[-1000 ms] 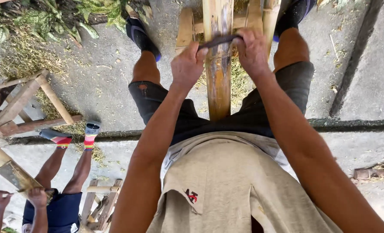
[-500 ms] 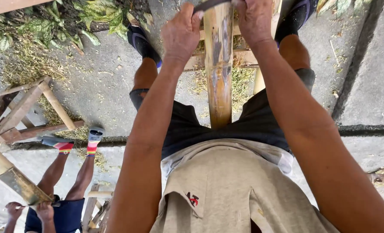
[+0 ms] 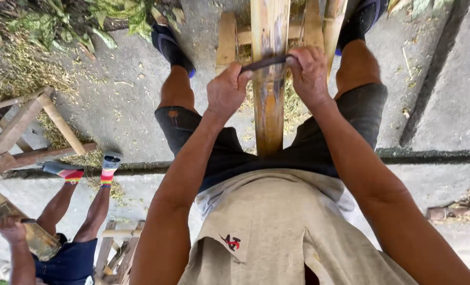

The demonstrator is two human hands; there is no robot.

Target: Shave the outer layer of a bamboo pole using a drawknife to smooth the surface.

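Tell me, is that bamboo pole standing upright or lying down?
Lying down. The bamboo pole runs lengthwise away from the person between the knees, resting on a wooden frame, with a blade held across it by both hands.

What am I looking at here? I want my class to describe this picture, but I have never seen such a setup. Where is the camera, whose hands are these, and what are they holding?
The camera sits on a person's head and looks down, so you see their own arms, shirt and legs from above. There is no machine, only bare hands. The left hand and the right hand each grip one end of a thin dark blade laid across a bamboo pole. The pole runs between the person's knees and rests on a wooden frame. The ground is concrete, strewn with pale shavings, with green leaves at the top. At lower left a second person sits; their hand holds another bamboo piece. A wooden stand is near them.
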